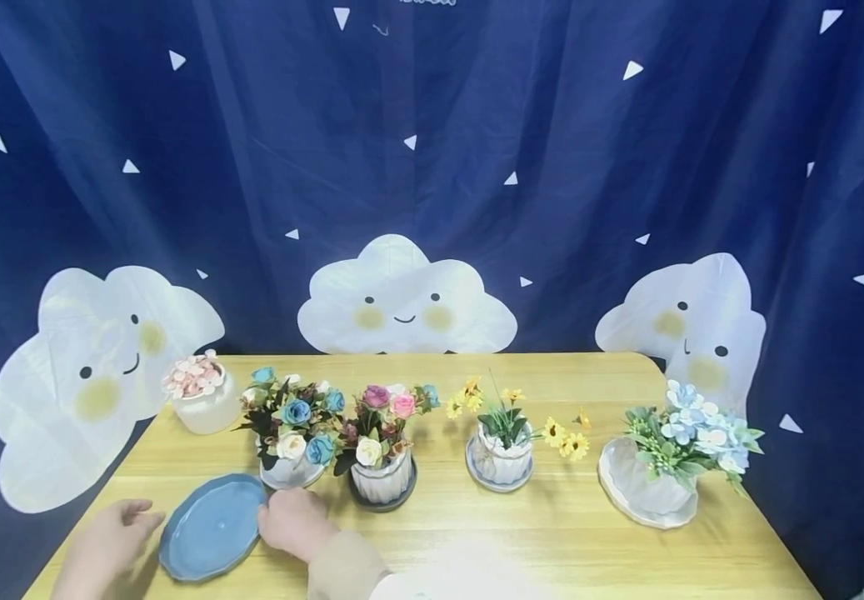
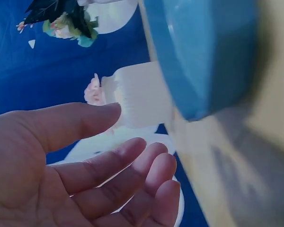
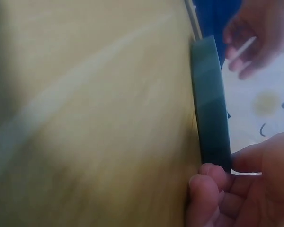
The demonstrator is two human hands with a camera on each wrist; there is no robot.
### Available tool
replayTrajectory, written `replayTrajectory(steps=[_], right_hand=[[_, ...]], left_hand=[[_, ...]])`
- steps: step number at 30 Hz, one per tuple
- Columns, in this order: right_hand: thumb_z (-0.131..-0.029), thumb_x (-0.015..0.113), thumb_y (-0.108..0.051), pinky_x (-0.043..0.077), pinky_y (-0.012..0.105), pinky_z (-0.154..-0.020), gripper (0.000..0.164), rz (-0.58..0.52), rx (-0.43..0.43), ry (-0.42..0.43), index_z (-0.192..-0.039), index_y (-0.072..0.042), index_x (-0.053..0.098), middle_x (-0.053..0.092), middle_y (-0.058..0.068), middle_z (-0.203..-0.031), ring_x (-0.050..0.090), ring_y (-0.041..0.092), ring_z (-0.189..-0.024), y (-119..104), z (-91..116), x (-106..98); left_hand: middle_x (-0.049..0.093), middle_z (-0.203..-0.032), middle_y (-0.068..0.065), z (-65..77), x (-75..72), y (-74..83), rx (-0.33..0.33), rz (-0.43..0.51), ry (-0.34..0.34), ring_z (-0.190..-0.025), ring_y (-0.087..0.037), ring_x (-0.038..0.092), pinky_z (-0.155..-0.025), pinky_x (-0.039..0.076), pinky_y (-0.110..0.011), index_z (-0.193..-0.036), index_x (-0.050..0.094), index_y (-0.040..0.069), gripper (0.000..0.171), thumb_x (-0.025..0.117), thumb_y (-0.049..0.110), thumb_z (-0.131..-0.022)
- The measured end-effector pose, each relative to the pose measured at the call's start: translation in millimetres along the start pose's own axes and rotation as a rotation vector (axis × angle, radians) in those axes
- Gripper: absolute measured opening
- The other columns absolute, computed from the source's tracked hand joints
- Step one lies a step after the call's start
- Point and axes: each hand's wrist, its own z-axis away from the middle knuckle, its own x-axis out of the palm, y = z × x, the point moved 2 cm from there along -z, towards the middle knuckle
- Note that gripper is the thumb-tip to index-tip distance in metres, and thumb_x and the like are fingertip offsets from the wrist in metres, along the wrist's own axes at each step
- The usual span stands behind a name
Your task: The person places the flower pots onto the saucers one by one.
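Note:
A shallow blue plate (image 1: pixel 214 527) with a wavy rim lies at the front left of the wooden table. My right hand (image 1: pixel 295 522) is at its right edge. In the right wrist view, thumb and curled fingers of the right hand (image 3: pixel 241 196) pinch the end of the plate (image 3: pixel 211 101). To the left of the plate, my left hand (image 1: pixel 107 543) is apart from it, holding nothing. The left wrist view has the left hand (image 2: pixel 102 177) with fingers loosely bent and thumb spread, below the plate's edge (image 2: pixel 232 56).
Behind the plate stand a white pot with pink flowers (image 1: pixel 207 404) and a pot of blue and white roses (image 1: pixel 292 433). Further right come mixed roses (image 1: pixel 382 446), yellow daisies (image 1: pixel 502 446) and a tilted pot of blue flowers (image 1: pixel 664 475). A blue curtain (image 1: pixel 432 167) hangs behind.

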Motion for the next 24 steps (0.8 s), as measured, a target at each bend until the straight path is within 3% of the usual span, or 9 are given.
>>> replayTrajectory(steps=[4, 12, 24], right_hand=[[-0.095, 0.044, -0.041, 0.04, 0.026, -0.049, 0.042, 0.004, 0.019, 0.011, -0.067, -0.016, 0.064, 0.069, -0.008, -0.08, 0.059, 0.012, -0.061, -1, 1, 2], [-0.094, 0.045, -0.041, 0.04, 0.026, -0.05, 0.042, 0.001, 0.047, 0.009, -0.068, -0.015, 0.064, 0.068, -0.006, -0.079, 0.059, 0.012, -0.064, -4, 1, 1], [-0.092, 0.047, -0.043, 0.04, 0.026, -0.053, 0.043, 0.011, 0.112, 0.004, -0.068, -0.013, 0.065, 0.067, -0.003, -0.078, 0.058, 0.014, -0.065, -6, -1, 1]], left_hand=[[0.056, -0.116, -0.034, -4.0, -10.6, 14.0, 0.03, -0.053, 0.052, -0.108, -0.056, 0.046, -0.088, 0.033, -0.067, -0.121, 0.048, -0.018, 0.063, 0.052, 0.039, -0.094], [0.049, -0.117, -0.042, -18.4, -33.9, 32.2, 0.117, -0.067, 0.113, -0.106, -0.059, 0.045, -0.085, 0.04, -0.063, -0.123, 0.04, -0.023, 0.067, 0.052, 0.037, -0.095], [0.019, -0.127, -0.055, -66.9, -43.3, 44.7, 0.203, 0.029, 0.19, -0.114, -0.068, 0.027, -0.093, 0.029, -0.072, -0.133, 0.006, -0.029, 0.102, 0.054, 0.051, -0.091]])
